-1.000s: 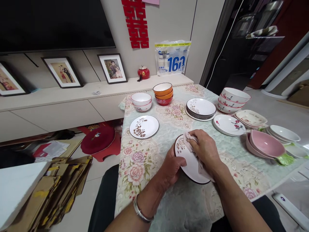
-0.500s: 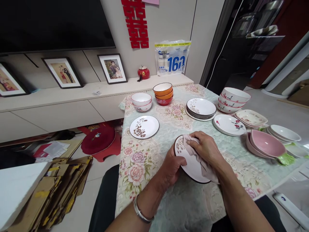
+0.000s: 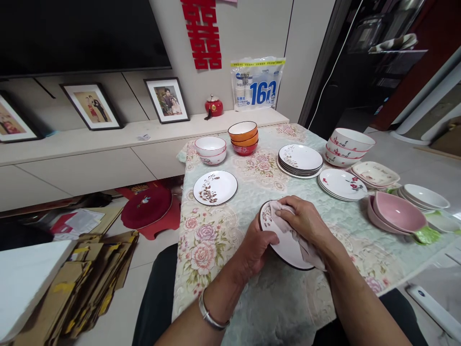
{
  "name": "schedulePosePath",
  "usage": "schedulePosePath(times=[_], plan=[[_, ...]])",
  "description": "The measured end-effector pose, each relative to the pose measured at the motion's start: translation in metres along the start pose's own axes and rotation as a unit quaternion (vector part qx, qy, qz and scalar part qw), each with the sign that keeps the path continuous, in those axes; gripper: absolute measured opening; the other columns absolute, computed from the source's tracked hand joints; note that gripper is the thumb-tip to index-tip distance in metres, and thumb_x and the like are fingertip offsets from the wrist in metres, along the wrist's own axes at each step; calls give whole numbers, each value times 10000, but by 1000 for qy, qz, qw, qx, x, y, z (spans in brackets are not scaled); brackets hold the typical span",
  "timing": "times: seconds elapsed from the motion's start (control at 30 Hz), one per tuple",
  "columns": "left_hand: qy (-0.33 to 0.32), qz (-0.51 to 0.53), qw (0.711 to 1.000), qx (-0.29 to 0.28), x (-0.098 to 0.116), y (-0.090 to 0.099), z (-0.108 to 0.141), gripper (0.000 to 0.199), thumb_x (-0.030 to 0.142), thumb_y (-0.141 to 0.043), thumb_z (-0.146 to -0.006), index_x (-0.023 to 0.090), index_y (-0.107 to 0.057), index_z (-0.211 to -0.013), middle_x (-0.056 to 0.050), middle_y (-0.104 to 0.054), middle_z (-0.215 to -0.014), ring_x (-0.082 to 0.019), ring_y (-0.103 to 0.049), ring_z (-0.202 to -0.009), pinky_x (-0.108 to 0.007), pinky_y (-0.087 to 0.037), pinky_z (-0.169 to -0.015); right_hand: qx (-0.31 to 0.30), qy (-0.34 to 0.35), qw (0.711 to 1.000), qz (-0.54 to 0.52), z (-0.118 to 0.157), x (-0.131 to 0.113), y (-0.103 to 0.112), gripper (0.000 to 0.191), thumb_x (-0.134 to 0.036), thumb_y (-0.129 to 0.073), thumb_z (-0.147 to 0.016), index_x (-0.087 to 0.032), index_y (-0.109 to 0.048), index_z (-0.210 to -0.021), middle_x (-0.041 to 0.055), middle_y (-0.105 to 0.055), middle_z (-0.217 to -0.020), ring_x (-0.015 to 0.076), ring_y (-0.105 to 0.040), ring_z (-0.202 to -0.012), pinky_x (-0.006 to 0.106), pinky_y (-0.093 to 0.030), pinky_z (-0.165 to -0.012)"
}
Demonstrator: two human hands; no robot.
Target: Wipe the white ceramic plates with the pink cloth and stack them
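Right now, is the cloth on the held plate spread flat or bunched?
Bunched: the cloth gathers in creases under the right hand, its loose end lying across the plate.

The white plate [image 3: 285, 243], dark-rimmed with brown flowers, is tilted in the left hand [image 3: 258, 246] over the surface [image 3: 234, 230], its face partly covered by the crumpled pale-pink cloth [image 3: 306, 250], which the right hand [image 3: 305, 220] holds bunched against it, a loose end at the rim.
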State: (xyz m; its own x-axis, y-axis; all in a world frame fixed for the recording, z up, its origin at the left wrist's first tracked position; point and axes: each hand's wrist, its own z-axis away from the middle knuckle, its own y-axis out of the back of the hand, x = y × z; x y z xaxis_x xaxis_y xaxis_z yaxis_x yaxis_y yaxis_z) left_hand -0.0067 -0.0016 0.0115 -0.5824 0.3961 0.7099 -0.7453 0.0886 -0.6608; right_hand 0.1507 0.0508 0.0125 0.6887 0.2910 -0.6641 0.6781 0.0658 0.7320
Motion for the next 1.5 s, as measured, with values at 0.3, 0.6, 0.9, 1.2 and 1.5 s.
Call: schedulePosePath(times=[0.3,0.6,0.9,1.2,1.5], plan=[[-1,-9,1000,16,-1,2,-2,666,18,-538,-486,172,-617,-1129,-19,-688,-825,-176,-605,-713,-262,-436,-644,-33,49,998,-32,2,-10,-4,168,-238,-579,-848,-230,-695,-969,36,-689,-973,196,-626,-890,305,-453,-801],[9,3,999,36,-3,2,-4,684,25,-536,-464,170,-617,-1127,-1,-660,-772,-153,-565,-647,-255,-410,-606,-19,31,998,-49,2,-10,-8,204,-296,-585,-844,-230,-694,-1004,35,-704,-978,210,-641,-890,316,-467,-783],[6,2,999,44,-3,4,-4,726,27,-530,-467,169,-610,-1175,-1,-653,-747,-152,-553,-630,-250,-397,-588,-12,33,999,-36,0,-6,-13,188,-315,-599,-850,-231,-684,-995,33,-696,-983,209,-634,-894,319,-461,-797],[2,2,999,43,-3,3,-3,661,19,-528,-456,164,-633,-1092,2,-663,-738,-153,-569,-622,-255,-425,-600,-79,68,992,-71,4,-17,-5,169,-249,-578,-866,-248,-708,-974,27,-678,-969,192,-627,-892,303,-464,-808],[10,2,1000,29,-1,4,-3,706,8,-527,-464,174,-618,-1144,-36,-704,-868,-190,-616,-728,-275,-449,-658,58,-24,995,79,-2,-2,-12,191,-271,-582,-862,-188,-667,-1011,79,-683,-999,248,-612,-924,365,-437,-816]])
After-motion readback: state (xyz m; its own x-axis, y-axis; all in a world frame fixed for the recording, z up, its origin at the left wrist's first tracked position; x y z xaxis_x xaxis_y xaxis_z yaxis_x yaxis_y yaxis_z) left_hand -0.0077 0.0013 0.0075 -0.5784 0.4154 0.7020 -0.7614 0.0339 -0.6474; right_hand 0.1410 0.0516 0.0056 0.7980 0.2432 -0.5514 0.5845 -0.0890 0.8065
